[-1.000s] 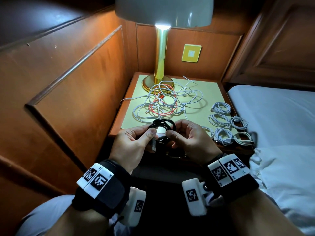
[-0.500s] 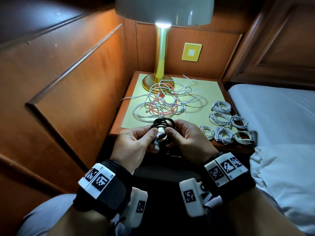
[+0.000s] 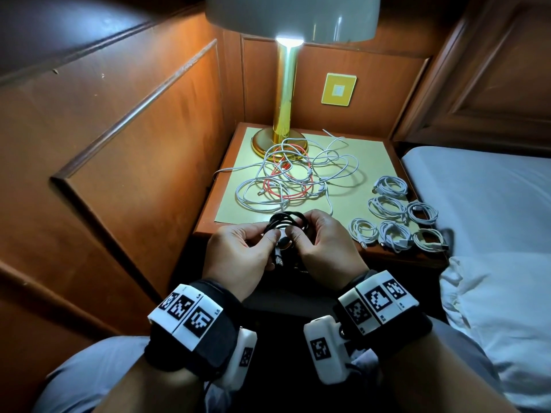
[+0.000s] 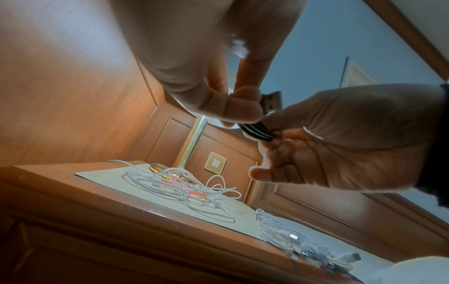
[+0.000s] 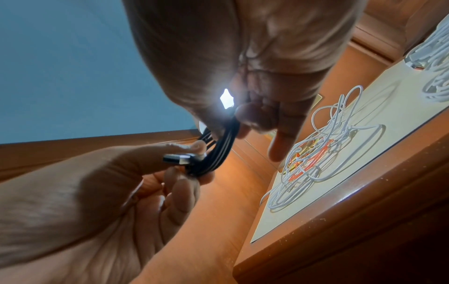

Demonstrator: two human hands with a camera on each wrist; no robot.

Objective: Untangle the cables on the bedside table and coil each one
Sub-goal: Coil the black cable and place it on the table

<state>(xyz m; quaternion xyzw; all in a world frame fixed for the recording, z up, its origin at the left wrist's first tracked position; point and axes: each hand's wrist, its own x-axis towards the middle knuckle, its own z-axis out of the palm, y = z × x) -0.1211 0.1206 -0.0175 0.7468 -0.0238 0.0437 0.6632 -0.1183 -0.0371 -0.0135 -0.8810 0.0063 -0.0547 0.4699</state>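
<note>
We held the black cable (image 3: 286, 225) up in front of us, just off the near edge of the bedside table (image 3: 208, 222), so that its loops could hang free instead of dragging on the wood. Our left hand (image 3: 238, 251) pinched the bundle between thumb and forefinger near the metal plug (image 5: 176, 159), and our right hand (image 3: 325, 245) curled its fingers round the other side of the loops, which kept the coil from springing apart. The loose end probably remained to be tucked in (the wrist views were too close and blurred to show how it ran).

Beyond our hands, six coiled white cables (image 3: 393, 216) lay grouped on the right of the table, well apart from the rest; we judged they had been parked there to keep finished work clear of the knot. Farther back, the tangle (image 3: 295, 180) of white cables with a red one threaded through it sprawled over the pale mat (image 3: 366, 150), touching the base of the brass lamp (image 3: 284, 93), and was not yet sorted.
</note>
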